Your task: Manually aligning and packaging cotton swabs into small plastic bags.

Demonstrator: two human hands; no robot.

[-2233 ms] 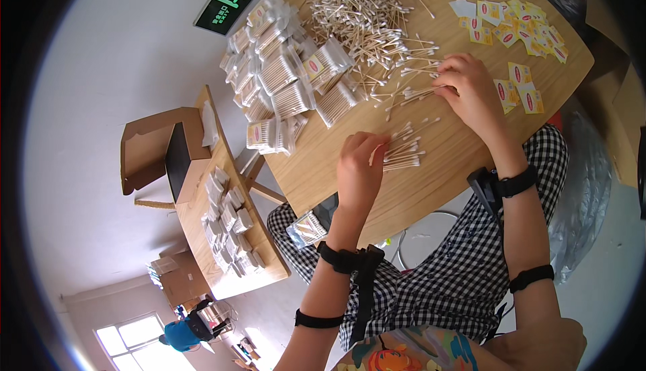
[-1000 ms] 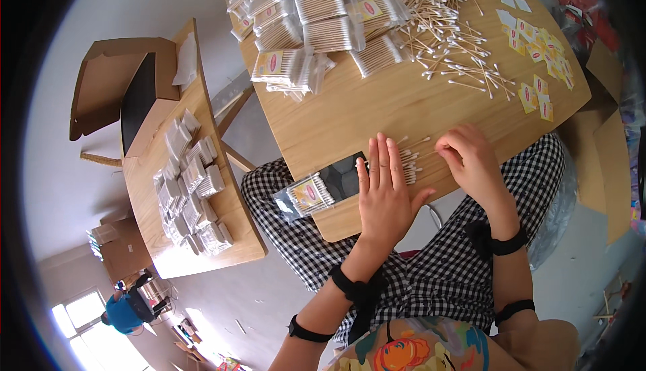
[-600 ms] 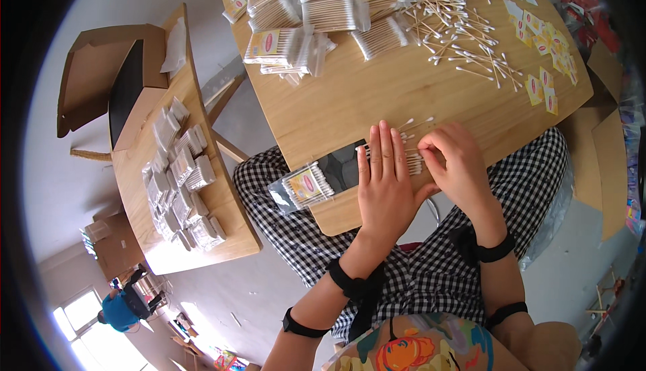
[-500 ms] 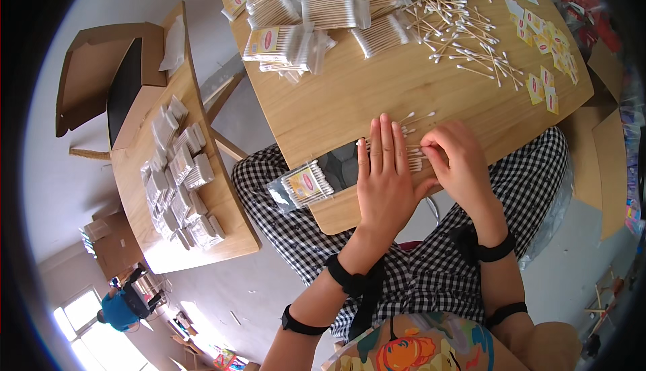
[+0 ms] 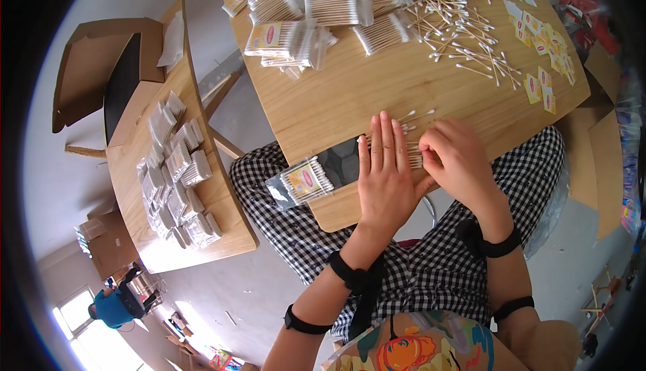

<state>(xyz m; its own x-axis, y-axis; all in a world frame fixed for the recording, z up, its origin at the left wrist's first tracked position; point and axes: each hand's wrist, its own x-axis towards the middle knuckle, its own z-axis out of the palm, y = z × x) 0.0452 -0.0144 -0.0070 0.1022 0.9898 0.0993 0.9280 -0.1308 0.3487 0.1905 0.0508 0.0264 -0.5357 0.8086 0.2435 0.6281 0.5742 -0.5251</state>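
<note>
My left hand lies flat with fingers stretched out, over a row of cotton swabs near the table's front edge. Swab tips stick out between it and my right hand. The right hand's fingers are curled into a pinch at those swab ends; what is between the fingertips is hidden. Left of my left hand, a dark grey patterned pad lies on the table. Beside it is a clear bag with a row of cotton swabs and a yellow-white card. A few loose swabs lie beyond my fingertips.
Packed swab bags are stacked at the table's far left, beside a heap of loose swabs. Yellow-white cards lie far right. On a second table at left are more packs and an open cardboard box. A person is in the background.
My right hand has shifted slightly, its fingertips curled in more at the swab ends. My left hand stays flat in nearly the same place. The whole view has shifted slightly.
</note>
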